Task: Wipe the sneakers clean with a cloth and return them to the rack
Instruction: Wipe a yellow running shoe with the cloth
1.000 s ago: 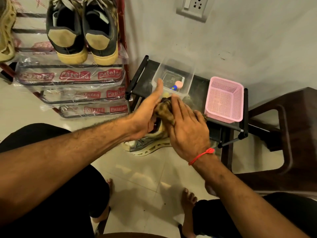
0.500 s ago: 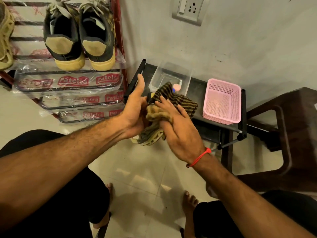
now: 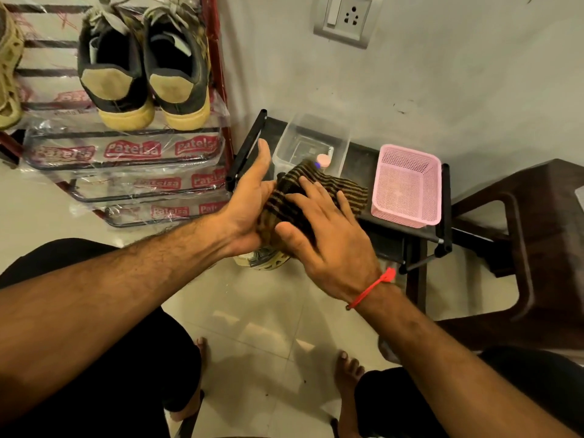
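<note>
Between our two hands, just in front of the low black stand (image 3: 407, 230), we have the sneaker (image 3: 268, 259) mostly hidden under the cloth (image 3: 316, 184); only its pale, lugged sole edge shows beneath our wrists. Our right hand (image 3: 328, 235) lies flat on the cloth with fingers spread and straight, pressing it onto the shoe. Our left hand (image 3: 249, 210) steadies the shoe from the side, thumb up; whether its fingers curl round the shoe we cannot tell, since the cloth covers them.

We judge that we are mid-wipe on this sneaker, with its return to the rack (image 3: 126, 159) not yet done. The next move likely calls for a firm stroke along the upper while the left hand keeps the shoe from twisting, then a turn to reach the sole.

The cloth is soft, limp, striped brown and black, and drapes loosely toward the pink basket (image 3: 407, 188), a rigid mesh. The rack's shelves are thin metal bars wrapped in crinkled clear plastic. A dark pair (image 3: 145, 77) with tan suede-like heels and yellowish rubber soles sits on its upper shelf.
</note>
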Motion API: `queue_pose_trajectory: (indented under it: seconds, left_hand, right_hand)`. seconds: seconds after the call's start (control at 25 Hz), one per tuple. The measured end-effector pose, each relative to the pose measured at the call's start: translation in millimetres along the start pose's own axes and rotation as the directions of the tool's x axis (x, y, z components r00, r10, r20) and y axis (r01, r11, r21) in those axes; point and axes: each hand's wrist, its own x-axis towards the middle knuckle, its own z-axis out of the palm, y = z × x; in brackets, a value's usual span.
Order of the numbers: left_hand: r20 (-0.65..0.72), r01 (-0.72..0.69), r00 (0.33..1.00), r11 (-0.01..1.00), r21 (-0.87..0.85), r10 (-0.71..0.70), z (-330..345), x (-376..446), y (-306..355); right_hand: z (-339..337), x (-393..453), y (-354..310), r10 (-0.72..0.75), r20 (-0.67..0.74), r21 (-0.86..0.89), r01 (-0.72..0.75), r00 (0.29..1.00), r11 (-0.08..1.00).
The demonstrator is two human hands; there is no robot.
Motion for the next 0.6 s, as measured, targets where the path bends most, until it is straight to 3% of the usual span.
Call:
queue_pose_trajectory:
  seconds: [0.04,0.16,0.24,0.32,0.4,0.6]
  left_hand:
    - [0.008,0.0,1.0,1.0,-0.009,0.0,0,-1,0]
    - [0.062,0.005,0.998,1.0,-0.002,-0.005,6,-7,-2]
    - [0.111,-0.003,0.994,0.999,0.032,-0.001,15,-9,-8]
    - [0.128,-0.009,0.992,0.999,0.047,0.003,22,-8,-14]
    - [0.134,-0.017,0.991,0.999,0.036,0.012,23,-7,-15]
    - [0.092,-0.081,0.992,0.995,-0.062,0.087,14,-5,1]
  right_hand:
    - [8,-1,-1,0.0,-0.008,-0.077,-0.001,1.0,0.997]
    - [18,6,0,0.1,-0.222,-0.033,-0.11,0.97,0.993]
    - [20,12,10,0.097,-0.306,-0.284,-0.188,0.947,0.94]
    - [18,20,20,0.119,-0.297,-0.397,-0.236,0.947,0.887]
    - [19,25,24,0.136,-0.313,-0.375,-0.254,0.94,0.891]
    - [38,15,4,-0.015,-0.268,-0.48,-0.119,0.963,0.869]
